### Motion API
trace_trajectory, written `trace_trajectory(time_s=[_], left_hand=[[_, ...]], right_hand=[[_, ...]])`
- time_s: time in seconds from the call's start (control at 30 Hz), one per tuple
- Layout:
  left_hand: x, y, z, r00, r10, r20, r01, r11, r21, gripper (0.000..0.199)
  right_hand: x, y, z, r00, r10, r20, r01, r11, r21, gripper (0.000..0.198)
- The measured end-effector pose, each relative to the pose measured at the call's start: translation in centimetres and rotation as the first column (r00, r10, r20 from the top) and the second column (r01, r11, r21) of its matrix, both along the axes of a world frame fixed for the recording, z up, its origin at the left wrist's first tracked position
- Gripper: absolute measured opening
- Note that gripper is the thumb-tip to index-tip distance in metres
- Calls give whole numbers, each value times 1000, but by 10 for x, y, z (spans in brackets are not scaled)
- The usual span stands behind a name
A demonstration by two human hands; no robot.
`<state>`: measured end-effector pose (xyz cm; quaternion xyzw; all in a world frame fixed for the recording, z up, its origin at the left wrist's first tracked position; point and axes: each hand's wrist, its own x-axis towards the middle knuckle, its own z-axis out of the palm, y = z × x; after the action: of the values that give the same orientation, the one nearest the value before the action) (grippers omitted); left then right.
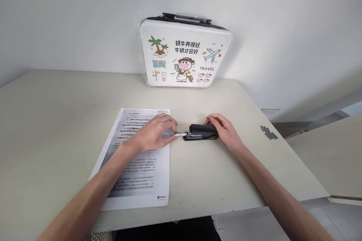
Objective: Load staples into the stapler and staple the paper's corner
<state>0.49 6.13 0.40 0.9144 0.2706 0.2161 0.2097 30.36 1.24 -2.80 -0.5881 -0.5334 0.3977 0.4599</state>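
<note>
A black stapler (202,131) lies on the table, pointing left. My right hand (224,130) is closed around its rear end. From the stapler's front juts a short silver metal piece (180,134), seemingly its staple tray. The fingertips of my left hand (157,131) are pinched on that piece. Beneath my left hand and forearm lies a printed sheet of paper (141,180), partly covered by them. Whether staples sit inside the stapler cannot be made out.
Several grey staple strips (269,132) lie near the right edge of the table (203,180). A white carry case (186,51) with cartoon travel prints leans against the wall at the back. Another light surface (325,150) stands at the right.
</note>
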Motion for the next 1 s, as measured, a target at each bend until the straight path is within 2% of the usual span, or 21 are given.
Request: trace_trajectory(time_s=[0.17,0.33,0.4,0.67,0.8,0.9,1.0], left_hand=[[-12,6,-4,995,36,-90,-37,999,-13,20],[-20,11,-11,955,176,-238,-199,977,-76,80],[-21,11,-10,935,211,-286,-251,962,-111,90],[-26,12,2,900,229,-371,-315,929,-192,92],[-29,12,2,906,256,-338,-332,924,-189,92],[-24,9,-2,940,234,-248,-273,951,-141,82],[-16,6,-7,977,148,-156,-160,985,-66,59]], right_hand=[[-1,-1,1,1000,3,-6,-3,1000,-2,34],[0,0,0,1000,3,-9,-3,1000,-5,33],[0,0,-1,1000,5,-7,-5,1000,-6,33],[0,-2,2,1000,9,-21,-10,1000,-7,30],[0,-1,2,1000,11,-27,-11,1000,-9,30],[-1,-1,2,1000,6,-31,-6,1000,-3,31],[-2,-1,2,999,5,-32,-5,1000,8,31]])
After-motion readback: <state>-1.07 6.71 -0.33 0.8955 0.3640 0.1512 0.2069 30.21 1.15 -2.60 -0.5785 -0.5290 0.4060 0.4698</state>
